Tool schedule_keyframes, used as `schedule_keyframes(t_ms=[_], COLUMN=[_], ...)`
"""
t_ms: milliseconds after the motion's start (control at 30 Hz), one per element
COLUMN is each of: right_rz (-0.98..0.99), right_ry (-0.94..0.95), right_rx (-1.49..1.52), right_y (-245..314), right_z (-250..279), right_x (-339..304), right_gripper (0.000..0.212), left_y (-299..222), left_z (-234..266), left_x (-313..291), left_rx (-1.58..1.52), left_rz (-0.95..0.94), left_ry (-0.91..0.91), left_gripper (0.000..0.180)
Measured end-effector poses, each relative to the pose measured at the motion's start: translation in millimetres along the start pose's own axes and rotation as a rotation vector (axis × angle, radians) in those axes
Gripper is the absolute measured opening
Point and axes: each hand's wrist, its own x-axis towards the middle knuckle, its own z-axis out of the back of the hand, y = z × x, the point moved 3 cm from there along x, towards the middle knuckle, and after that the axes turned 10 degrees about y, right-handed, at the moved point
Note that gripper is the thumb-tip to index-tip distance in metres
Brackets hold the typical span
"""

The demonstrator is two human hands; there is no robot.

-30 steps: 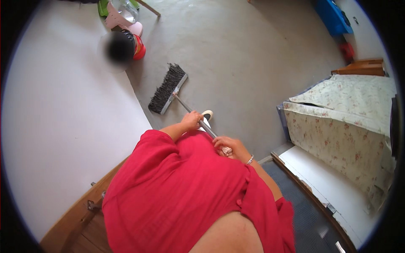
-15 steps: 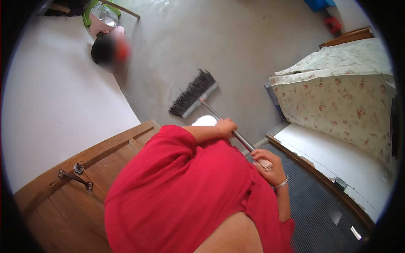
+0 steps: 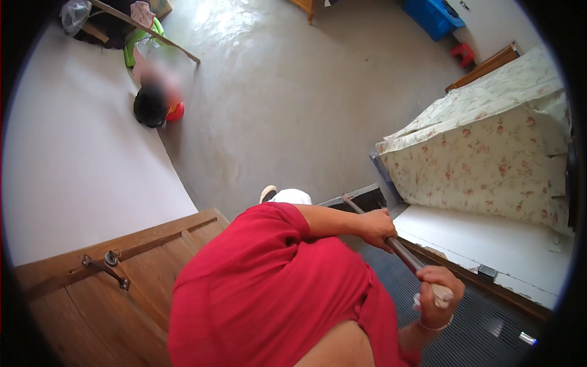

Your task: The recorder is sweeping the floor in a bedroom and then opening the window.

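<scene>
A broom point(image 3: 405, 252) slants across my right side, its head toward the floor by the doorway and its handle coming back toward me. My left hand point(image 3: 376, 227) is closed around the handle partway along. Farther back, my right hand point(image 3: 438, 295) wraps the handle's end, where some pale wrapping shows; a bracelet circles that wrist. The broom head's pale bar point(image 3: 348, 194) and dark bristles point(image 3: 369, 202) are partly visible near the threshold. A white shoe point(image 3: 269, 193) shows just past my red top.
At left stands a wooden door point(image 3: 131, 300) with a metal handle. A flower-patterned cloth point(image 3: 477, 159) covers something on the right. Ribbed dark matting point(image 3: 471, 336) lies at lower right. Farther off are a blue bin point(image 3: 431, 18), a red stool point(image 3: 463, 55) and a partly blurred black shape point(image 3: 148, 107).
The broom head has swung from the open floor ahead back and right, to beside the doorway. Both hands have moved right with the handle, still gripping it.
</scene>
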Motion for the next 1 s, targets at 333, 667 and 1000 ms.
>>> schedule_keyframes(t_ms=[333, 667, 1000], right_rz=[0.199, 0.216, -0.015], right_ry=[-0.22, -0.01, 0.395], right_rx=[0.006, 0.395, 0.503], right_y=[31.4, 15.4, -103.0], right_z=[6.5, -124.8, -382.8], right_x=[56.3, 318.7, 509.4], right_gripper=[0.026, 0.01, 0.012], left_y=[19.7, 201.8, 436.9], left_z=[142.8, 338.6, 341.4], left_x=[-50.0, -225.4, -397.6], left_rx=[0.129, 0.303, 0.179], left_rz=[-0.183, 0.265, 1.327], left_ry=[-0.279, -0.315, -0.359], left_gripper=[0.033, 0.02, 0.029])
